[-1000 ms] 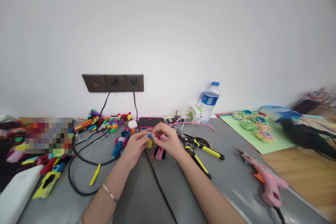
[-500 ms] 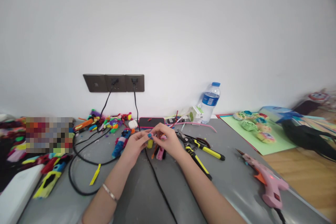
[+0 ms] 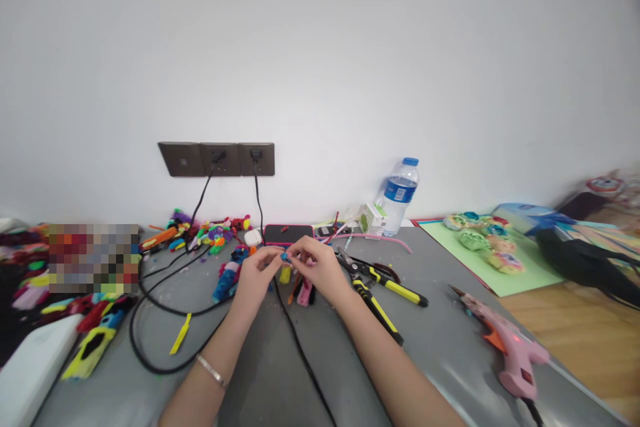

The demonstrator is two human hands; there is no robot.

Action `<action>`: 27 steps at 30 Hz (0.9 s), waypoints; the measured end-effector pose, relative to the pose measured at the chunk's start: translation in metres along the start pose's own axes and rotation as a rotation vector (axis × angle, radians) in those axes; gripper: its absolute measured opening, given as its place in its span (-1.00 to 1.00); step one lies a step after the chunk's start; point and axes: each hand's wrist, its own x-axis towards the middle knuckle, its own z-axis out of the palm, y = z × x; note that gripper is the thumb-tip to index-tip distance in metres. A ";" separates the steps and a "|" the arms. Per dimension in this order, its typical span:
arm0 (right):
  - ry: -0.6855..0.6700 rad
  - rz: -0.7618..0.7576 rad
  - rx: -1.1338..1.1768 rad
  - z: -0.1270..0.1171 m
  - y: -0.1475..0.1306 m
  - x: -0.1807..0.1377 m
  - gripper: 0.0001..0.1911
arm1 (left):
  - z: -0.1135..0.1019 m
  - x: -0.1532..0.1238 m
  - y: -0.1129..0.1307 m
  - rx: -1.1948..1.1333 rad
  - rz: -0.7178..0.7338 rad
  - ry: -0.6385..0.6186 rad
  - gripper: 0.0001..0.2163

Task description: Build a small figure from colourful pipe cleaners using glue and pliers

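My left hand and my right hand meet over the middle of the grey table. Between their pinched fingertips is a small blue piece, too small to tell its kind. Just below the fingers lie a yellow fuzzy piece and a pink fuzzy piece, partly hidden by the hands. Left of my left hand rests a blue fuzzy bundle. Pliers with yellow and black handles lie beside my right wrist.
A pink glue gun lies at the right, its light lit. Black cable runs across the table from the wall sockets. A water bottle, a phone and several colourful fuzzy pieces stand or lie along the wall.
The fingertips of both hands have shifted slightly around the small blue piece, and the left fingers have turned a little. Other things stay where they were.
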 end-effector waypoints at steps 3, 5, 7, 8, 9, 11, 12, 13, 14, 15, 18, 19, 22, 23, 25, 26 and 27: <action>0.032 0.029 0.033 0.001 0.002 0.000 -0.95 | 0.001 -0.002 0.001 -0.017 -0.041 0.030 -0.85; 0.041 0.044 0.048 0.000 0.002 0.001 -0.95 | 0.001 -0.002 0.002 -0.008 -0.056 0.040 -0.84; 0.047 0.060 0.061 0.000 0.001 0.001 -0.94 | 0.002 -0.003 0.003 -0.009 -0.064 0.037 -0.83; 0.048 0.067 0.069 0.000 0.001 0.001 -0.94 | 0.002 -0.003 0.004 -0.013 -0.068 0.034 -0.82; 0.049 0.073 0.077 0.000 0.001 0.001 -0.94 | 0.002 -0.003 0.004 -0.018 -0.072 0.031 -0.81; 0.048 0.081 0.086 0.000 0.000 0.001 -0.94 | 0.003 -0.004 0.006 -0.017 -0.079 0.026 -0.80; 0.044 0.086 0.090 0.000 0.000 0.001 -0.94 | 0.003 -0.004 0.007 -0.010 -0.081 0.024 -0.80; 0.040 0.092 0.093 0.000 0.000 0.001 -0.94 | 0.004 -0.004 0.007 0.000 -0.083 0.023 -0.79; 0.037 0.099 0.098 0.000 0.000 0.001 -0.94 | 0.004 -0.005 0.008 0.009 -0.084 0.021 -0.79; 0.034 0.103 0.104 0.000 0.000 0.000 -0.94 | 0.004 -0.005 0.008 0.017 -0.086 0.022 -0.78; 0.034 0.102 0.126 0.001 0.001 0.000 -0.93 | 0.005 -0.006 0.009 0.019 -0.108 0.031 -0.75; 0.033 0.103 0.133 0.001 0.002 0.000 -0.93 | 0.005 -0.006 0.009 0.015 -0.114 0.035 -0.74; 0.022 0.120 0.155 0.001 0.004 -0.001 -0.92 | 0.004 -0.006 0.009 0.001 -0.119 0.038 -0.75; 0.015 0.129 0.161 0.002 0.005 -0.002 -0.92 | 0.004 -0.006 0.009 -0.003 -0.120 0.037 -0.75; 0.004 0.145 0.172 0.002 0.006 -0.002 -0.92 | 0.004 -0.006 0.010 -0.012 -0.126 0.037 -0.76; 0.000 0.151 0.177 0.003 0.006 -0.002 -0.92 | 0.004 -0.006 0.010 -0.017 -0.129 0.039 -0.76; -0.002 0.157 0.183 0.003 0.006 -0.003 -0.92 | 0.005 -0.006 0.011 -0.023 -0.130 0.041 -0.76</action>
